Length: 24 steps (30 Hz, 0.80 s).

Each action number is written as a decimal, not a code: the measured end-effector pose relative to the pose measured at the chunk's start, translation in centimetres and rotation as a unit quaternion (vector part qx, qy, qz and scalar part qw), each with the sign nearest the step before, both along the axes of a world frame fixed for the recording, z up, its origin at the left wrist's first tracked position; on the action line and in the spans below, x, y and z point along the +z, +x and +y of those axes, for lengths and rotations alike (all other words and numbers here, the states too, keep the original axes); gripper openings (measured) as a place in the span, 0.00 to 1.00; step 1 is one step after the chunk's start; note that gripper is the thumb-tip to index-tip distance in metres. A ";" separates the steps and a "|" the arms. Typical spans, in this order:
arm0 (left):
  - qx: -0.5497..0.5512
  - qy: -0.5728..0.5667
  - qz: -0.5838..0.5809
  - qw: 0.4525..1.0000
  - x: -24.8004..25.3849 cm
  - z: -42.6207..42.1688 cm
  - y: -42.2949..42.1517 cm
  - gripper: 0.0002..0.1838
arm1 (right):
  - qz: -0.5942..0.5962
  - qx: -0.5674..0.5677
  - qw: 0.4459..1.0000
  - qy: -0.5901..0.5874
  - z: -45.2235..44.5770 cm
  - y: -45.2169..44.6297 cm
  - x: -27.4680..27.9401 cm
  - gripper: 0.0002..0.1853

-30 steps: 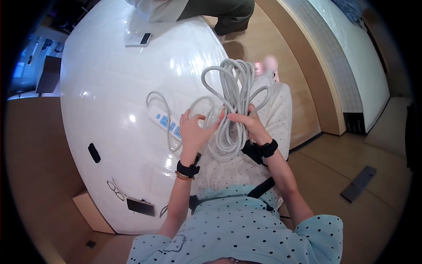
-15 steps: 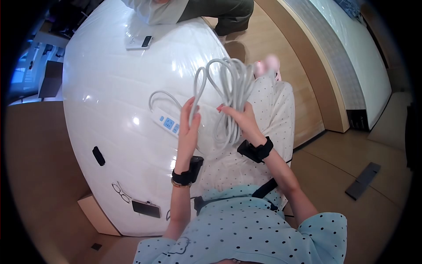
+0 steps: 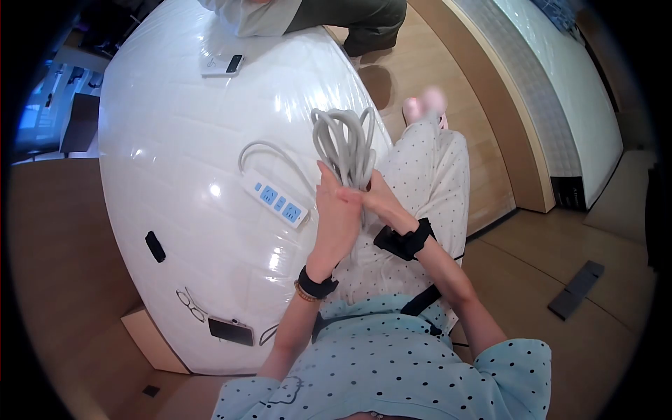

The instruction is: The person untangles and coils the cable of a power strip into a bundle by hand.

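Note:
A grey cable (image 3: 343,140), gathered in several loops, stands up out of my two hands above my lap. My left hand (image 3: 338,213) is closed around the lower part of the bundle from the left. From the right, my right hand (image 3: 381,201) grips the same bundle, its fingers touching my left hand. The white power strip (image 3: 274,199) with blue sockets lies on the plastic-covered mattress, left of my hands. Its cord curves from the far end of the strip toward the bundle.
On the mattress (image 3: 175,140) are a white device (image 3: 222,65), a black object (image 3: 155,246), eyeglasses (image 3: 189,305) and a phone (image 3: 231,331). Another person (image 3: 343,21) sits at the far edge. A grey strip (image 3: 576,290) lies on the right floor.
My left hand has moved right, onto the cable beside my right hand. The wide, loose loops are now drawn together into a narrower, lower bundle.

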<state>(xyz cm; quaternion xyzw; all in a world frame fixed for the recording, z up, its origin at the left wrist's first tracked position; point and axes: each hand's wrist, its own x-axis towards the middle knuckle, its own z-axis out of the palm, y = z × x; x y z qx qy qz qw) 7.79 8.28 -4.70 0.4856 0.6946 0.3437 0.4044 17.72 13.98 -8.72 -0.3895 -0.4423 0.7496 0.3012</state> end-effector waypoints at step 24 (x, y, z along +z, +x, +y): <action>0.243 -0.104 -0.400 0.878 -12.0 4.6 -7.1 0.20 | 0.149 0.097 0.983 -0.047 0.4 3.5 2.3 0.21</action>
